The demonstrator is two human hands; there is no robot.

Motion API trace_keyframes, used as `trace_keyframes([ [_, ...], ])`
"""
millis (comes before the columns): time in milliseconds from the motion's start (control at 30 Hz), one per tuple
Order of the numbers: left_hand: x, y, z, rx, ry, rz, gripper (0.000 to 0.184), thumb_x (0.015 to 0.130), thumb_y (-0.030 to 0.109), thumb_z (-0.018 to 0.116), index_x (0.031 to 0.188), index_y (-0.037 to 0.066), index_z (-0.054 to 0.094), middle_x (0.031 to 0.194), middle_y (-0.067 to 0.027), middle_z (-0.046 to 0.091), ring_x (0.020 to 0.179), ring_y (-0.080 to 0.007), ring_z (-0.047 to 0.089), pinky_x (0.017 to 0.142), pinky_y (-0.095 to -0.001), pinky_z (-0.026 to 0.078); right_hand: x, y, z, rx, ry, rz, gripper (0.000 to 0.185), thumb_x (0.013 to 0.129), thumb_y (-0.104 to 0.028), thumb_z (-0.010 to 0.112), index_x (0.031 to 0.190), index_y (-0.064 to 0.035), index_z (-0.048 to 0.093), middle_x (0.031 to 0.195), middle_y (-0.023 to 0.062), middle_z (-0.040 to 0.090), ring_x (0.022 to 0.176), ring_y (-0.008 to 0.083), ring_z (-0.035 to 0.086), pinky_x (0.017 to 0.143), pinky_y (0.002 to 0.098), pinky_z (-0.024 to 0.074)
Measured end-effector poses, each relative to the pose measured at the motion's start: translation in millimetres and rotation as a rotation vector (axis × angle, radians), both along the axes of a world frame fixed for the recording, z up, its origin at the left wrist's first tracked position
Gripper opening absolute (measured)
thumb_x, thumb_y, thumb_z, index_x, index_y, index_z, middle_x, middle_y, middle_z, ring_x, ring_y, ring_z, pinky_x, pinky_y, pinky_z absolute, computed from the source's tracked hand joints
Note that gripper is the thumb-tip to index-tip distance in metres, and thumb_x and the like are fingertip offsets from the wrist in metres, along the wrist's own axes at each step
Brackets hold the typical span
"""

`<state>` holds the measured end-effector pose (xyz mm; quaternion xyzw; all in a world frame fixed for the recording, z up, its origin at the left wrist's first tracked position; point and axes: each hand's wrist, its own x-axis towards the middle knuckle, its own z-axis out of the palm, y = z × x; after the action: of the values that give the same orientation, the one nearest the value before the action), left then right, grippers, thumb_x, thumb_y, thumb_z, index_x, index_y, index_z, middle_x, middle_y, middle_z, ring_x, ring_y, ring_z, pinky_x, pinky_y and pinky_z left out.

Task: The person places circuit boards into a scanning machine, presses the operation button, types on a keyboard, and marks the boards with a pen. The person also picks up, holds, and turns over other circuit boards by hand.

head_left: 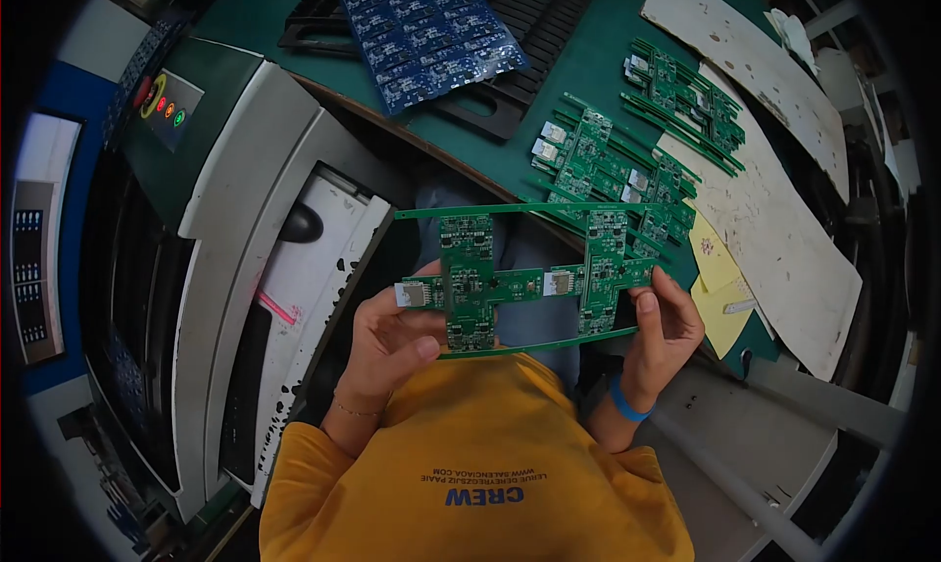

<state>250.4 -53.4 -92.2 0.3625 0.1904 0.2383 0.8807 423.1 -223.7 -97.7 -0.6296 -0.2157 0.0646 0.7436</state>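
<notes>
The green circuit board (470,293) is held up mid-view, the left hand (384,339) half-curled around its nine o'clock end, the right hand (672,329) pinching its three o'clock end. Its thin rails (510,209) might snap if the hands twist unevenly. More green boards (590,160) lie toward one o'clock, a blue sheet (436,38) toward twelve.

Between the left fingers (423,350) and the right fingers (676,305): green, ladder-shaped circuit-board panel (470,268), densely speckled black and silver; its square connectors (559,283) are silver and white. Below the right fingers: plain bright-blue wristband (625,405). Below both: mustard-yellow cloth shirt (470,435) with dark-blue lettering (485,496). Beyond the fingers: blue rectangular circuit sheet (431,33), pale repeating grid pattern; black slotted tray (549,13); dark-green flat tabletop (255,23). Right of the right fingers: plain yellow paper (723,312).
</notes>
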Motion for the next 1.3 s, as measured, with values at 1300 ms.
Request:
trace_keyframes([
  [1300, -7.0, 4.4, -13.7, 0.072, 0.031, 0.025, 0.062, 0.073, 0.005, 0.062, 0.127, -0.006, 0.033, 0.105, -0.0231, 0.057, 0.090, -0.0329, 0.061, 0.070, -0.0494, 0.055, -6.3, 0.7, 12.2, 0.096, -0.023, 0.011, 0.023, 0.076, 0.006, 0.059, 0.099, 0.0060, 0.060, 0.078, 0.0132, 0.061, 0.073, 0.0168, 0.057, 0.065, 0.0245, 0.0447],
])
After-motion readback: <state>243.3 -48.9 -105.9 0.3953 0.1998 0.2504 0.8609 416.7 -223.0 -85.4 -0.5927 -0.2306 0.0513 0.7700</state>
